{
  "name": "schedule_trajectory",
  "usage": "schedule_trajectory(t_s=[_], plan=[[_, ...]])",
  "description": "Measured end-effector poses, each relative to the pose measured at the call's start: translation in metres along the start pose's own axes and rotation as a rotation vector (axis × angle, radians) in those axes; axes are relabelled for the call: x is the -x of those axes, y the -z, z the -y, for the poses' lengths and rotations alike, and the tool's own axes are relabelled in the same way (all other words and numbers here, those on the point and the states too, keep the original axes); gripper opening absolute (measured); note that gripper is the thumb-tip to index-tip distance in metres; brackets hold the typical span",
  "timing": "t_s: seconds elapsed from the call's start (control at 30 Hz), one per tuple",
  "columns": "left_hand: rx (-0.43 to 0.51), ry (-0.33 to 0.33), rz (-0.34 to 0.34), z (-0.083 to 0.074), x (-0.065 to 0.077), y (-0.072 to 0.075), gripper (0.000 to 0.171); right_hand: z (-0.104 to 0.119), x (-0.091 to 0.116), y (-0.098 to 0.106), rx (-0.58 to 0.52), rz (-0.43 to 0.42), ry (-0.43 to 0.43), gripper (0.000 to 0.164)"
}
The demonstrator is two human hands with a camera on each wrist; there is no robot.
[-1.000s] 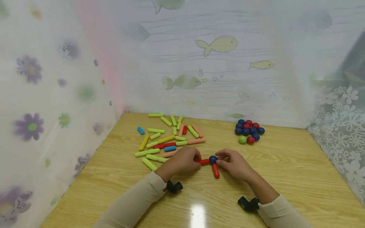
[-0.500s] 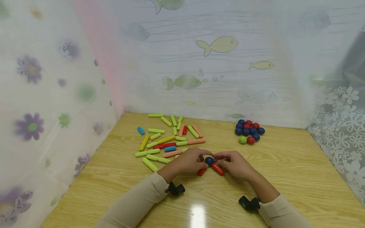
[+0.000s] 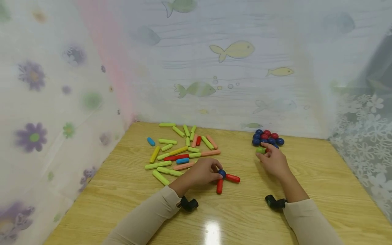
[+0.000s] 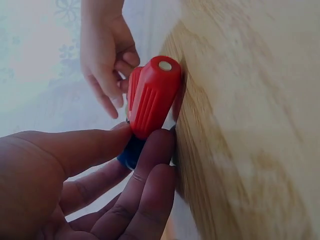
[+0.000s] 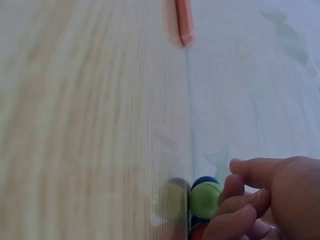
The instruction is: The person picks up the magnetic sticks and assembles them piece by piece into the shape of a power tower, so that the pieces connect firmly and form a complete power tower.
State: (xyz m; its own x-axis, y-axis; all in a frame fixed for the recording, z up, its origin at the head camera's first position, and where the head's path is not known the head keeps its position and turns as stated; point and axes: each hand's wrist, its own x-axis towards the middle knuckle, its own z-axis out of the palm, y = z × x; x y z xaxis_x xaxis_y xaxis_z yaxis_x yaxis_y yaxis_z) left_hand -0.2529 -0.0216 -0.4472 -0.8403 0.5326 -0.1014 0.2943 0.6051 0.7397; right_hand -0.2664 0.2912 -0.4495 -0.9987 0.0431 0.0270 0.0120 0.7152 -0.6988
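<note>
Left hand pinched a glossy dark blue ball between thumb and fingers, low over the table; two short red plastic rods met that ball, the first red rod pointing right, the second red rod toward the person. Left wrist view alone showed the ribbed rod sides and a silvery disc in one rod's end. Right hand was at the near side of the ball group, fingers loosely bent, thumb and forefinger parted, beside a light green ball and a red ball; contact could not be told. Right wrist view gave the green ball almost whole, with its reflection on the tabletop; in the head view the hand partly covered it. Beyond lay a cluster of dark blue and red balls. Left of and behind the left hand, loose rods were spread, mostly yellow-green, with salmon, yellow, red and blue ones among them. Wood-grain table showed as a broad strip between the hands and toward the person; its back edge met a fish-printed sheet, near the farthest rods and balls.
</note>
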Motion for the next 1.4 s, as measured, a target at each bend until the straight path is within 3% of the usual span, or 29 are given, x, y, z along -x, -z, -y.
schedule_trajectory(t_s=[0.2, 0.43, 0.67, 0.9, 1.4], plan=[[0.062, 0.023, 0.004, -0.001, -0.001, 0.0, 0.022, -0.002, -0.003, 0.003, 0.043, 0.016, -0.045, 0.065], [0.162, 0.07, -0.006, 0.002, -0.003, 0.0, 0.02, -0.002, 0.004, 0.002, 0.091, -0.008, -0.024, 0.051], [0.19, 0.076, -0.012, 0.004, -0.003, -0.001, 0.021, 0.005, 0.021, -0.008, 0.025, 0.106, 0.063, 0.046], [0.209, 0.085, -0.017, 0.004, -0.005, -0.004, 0.019, 0.015, 0.033, -0.018, -0.105, 0.238, 0.076, 0.043], [0.182, 0.089, -0.05, 0.004, -0.003, -0.002, 0.016, 0.019, 0.032, -0.022, -0.124, 0.288, 0.123, 0.04]])
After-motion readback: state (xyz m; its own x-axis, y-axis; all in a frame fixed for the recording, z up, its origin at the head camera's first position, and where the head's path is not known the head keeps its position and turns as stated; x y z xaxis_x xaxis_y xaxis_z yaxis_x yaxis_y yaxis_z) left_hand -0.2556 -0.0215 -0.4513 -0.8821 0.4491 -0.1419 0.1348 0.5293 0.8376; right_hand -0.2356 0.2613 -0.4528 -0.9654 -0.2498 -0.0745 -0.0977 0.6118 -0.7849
